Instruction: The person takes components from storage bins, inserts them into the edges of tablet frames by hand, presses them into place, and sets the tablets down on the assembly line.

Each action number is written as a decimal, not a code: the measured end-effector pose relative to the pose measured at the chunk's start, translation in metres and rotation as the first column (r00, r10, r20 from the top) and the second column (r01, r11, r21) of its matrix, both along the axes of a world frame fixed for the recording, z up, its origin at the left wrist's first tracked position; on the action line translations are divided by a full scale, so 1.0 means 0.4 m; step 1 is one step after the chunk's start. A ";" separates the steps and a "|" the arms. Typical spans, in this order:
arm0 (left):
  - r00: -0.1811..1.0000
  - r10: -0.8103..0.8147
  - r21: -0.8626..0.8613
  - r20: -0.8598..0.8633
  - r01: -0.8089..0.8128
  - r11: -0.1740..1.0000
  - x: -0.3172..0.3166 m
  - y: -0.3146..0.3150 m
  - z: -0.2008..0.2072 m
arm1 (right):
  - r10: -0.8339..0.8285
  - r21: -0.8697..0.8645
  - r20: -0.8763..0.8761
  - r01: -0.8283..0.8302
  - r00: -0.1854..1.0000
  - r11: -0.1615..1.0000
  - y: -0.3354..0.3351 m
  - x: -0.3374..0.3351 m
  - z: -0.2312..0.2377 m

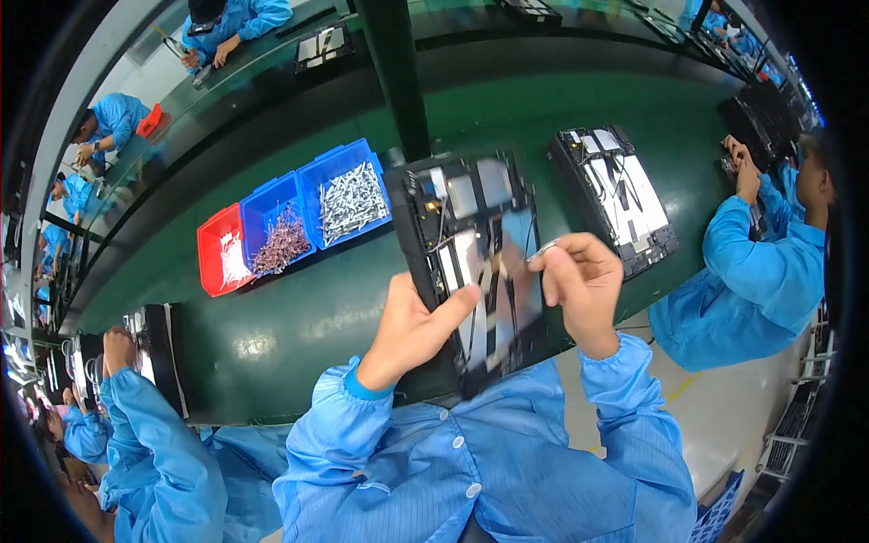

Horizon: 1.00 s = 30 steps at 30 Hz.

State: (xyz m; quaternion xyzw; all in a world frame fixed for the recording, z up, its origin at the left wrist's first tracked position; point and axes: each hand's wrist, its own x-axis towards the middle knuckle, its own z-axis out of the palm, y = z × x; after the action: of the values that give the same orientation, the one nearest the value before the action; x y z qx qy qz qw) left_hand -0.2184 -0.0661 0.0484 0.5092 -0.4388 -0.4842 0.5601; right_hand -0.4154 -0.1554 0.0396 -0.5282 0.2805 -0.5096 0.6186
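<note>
My left hand point(409, 328) grips the left edge of a black electronic device housing point(484, 258), thumb lying over its front. The housing is tilted up and partly blurred; silver panels, dark strips and cables show on its face. At its right edge, my right hand point(587, 288) is closed in a pinch on a small silvery piece point(547, 248), whose exact kind is too small to tell. Left of the housing stand three joined bins: a red bin point(210, 258) with white pieces, a blue bin point(262, 199) with reddish-brown pieces, and a blue bin point(337, 161) with silvery-white pieces.
Another open black housing point(625, 199) lies to the right on the green table point(244, 348). A dark post point(394, 72) rises behind the bins. Co-workers in blue sit at the right point(760, 235) and left point(163, 443), with black units near their hands. More people work across the table.
</note>
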 end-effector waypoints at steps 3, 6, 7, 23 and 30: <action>0.904 0.335 -0.373 0.265 -0.224 0.900 -0.022 -0.053 0.006 | 0.053 -0.085 0.126 -0.042 0.991 0.995 -0.020 0.002 0.074; 0.648 0.668 -0.709 0.366 -0.270 0.651 -0.010 -0.094 -0.043 | 0.179 -0.180 0.197 -0.144 0.964 0.973 -0.026 0.032 0.140; 0.573 0.676 -0.730 0.464 -0.185 0.658 0.018 -0.098 -0.086 | 0.250 -0.236 0.206 -0.200 0.946 0.951 -0.029 0.046 0.159; 0.448 0.782 -0.824 0.433 -0.154 0.545 0.054 -0.114 -0.131 | 0.550 -0.085 0.097 -0.543 0.830 0.835 -0.052 0.195 0.227; 0.460 0.768 -0.814 0.445 -0.149 0.561 0.054 -0.106 -0.112 | 0.561 -0.101 0.039 -0.556 0.827 0.825 -0.067 0.199 0.221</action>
State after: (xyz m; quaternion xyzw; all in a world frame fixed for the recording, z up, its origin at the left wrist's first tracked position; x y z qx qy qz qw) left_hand -0.1970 -0.1086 0.0037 0.5274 -0.6032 0.1677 0.5744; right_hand -0.3357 -0.1821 0.1280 -0.5955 0.0708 -0.3353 0.7266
